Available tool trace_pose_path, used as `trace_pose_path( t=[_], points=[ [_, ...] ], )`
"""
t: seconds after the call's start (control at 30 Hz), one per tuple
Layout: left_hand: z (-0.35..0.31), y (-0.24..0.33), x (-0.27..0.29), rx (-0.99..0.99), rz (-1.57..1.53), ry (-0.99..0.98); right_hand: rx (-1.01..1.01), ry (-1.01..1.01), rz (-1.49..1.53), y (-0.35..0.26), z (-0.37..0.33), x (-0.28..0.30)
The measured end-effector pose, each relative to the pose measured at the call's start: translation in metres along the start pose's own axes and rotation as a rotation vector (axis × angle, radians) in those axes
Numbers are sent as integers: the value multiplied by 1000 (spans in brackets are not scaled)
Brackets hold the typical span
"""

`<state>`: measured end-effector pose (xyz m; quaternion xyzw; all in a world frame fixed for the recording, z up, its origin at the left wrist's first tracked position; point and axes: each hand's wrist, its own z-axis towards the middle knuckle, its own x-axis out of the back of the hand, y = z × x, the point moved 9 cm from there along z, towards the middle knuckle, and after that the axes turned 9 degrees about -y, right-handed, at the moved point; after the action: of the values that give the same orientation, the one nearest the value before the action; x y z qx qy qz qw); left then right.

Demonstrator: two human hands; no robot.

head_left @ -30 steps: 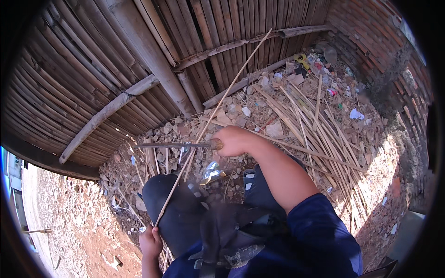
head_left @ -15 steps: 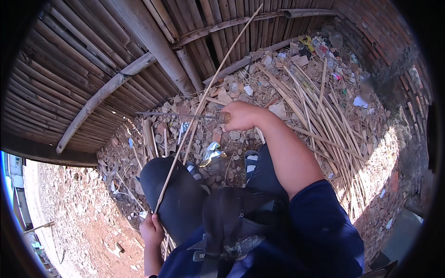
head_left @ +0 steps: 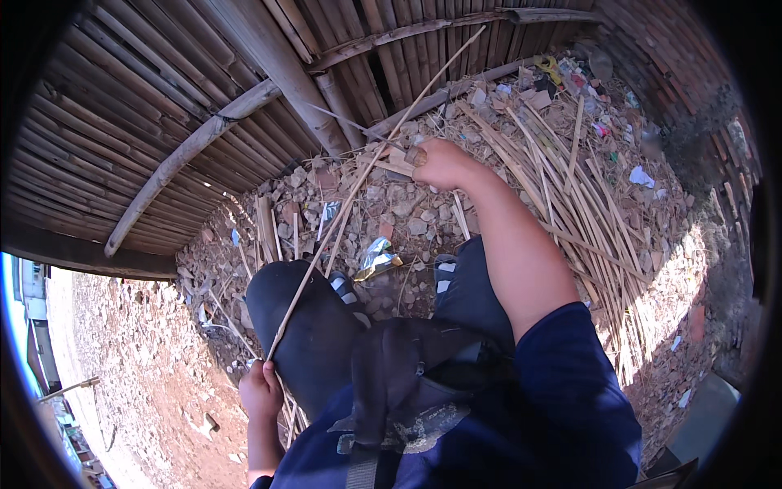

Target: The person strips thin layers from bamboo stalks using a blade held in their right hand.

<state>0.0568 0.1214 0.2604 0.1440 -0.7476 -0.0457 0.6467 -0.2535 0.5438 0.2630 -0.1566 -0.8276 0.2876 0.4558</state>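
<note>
1. At the lower left of the frame, the near end of a long stick (head_left: pixel 358 191) is gripped by the left hand (head_left: pixel 262 389), its fingers closed around it.
2. From there the stick is slanted up across the middle, passing over the left knee (head_left: pixel 281 301), with its far tip at the upper centre.
3. Right of centre, the handle of a knife (head_left: pixel 403 148) is clamped in the right hand (head_left: pixel 444 165). The stick is crossed by the blade; whether they touch cannot be told.
4. Beyond the blade tip, the upper left is closed off by a slat wall (head_left: pixel 122 122) and a thick post (head_left: pixel 269 65).
5. At right of centre, a pile of sticks (head_left: pixel 599 220) is spread over the rubble (head_left: pixel 415 224), near the right forearm.
6. Between the knees, a shiny wrapper (head_left: pixel 378 259) is seen on the ground.
7. The lower centre is covered by a black bag (head_left: pixel 407 359).
8. The upper right is bounded by a brick wall (head_left: pixel 676 73), with litter (head_left: pixel 599 90) strewn near its foot.
</note>
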Motion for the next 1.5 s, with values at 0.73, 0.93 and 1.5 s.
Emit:
trace_pose_path(
  t=[0.73,0.93,1.5],
  points=[
    [10,6,8,-30,-49,-45,139,-177,-297,-64,-22,-67],
    [7,4,3,-60,-80,2,87,-13,-27,-20,-5,-30],
    [8,1,13,-38,-30,-50,75,-19,-168,-19,-1,-49]
  ],
)
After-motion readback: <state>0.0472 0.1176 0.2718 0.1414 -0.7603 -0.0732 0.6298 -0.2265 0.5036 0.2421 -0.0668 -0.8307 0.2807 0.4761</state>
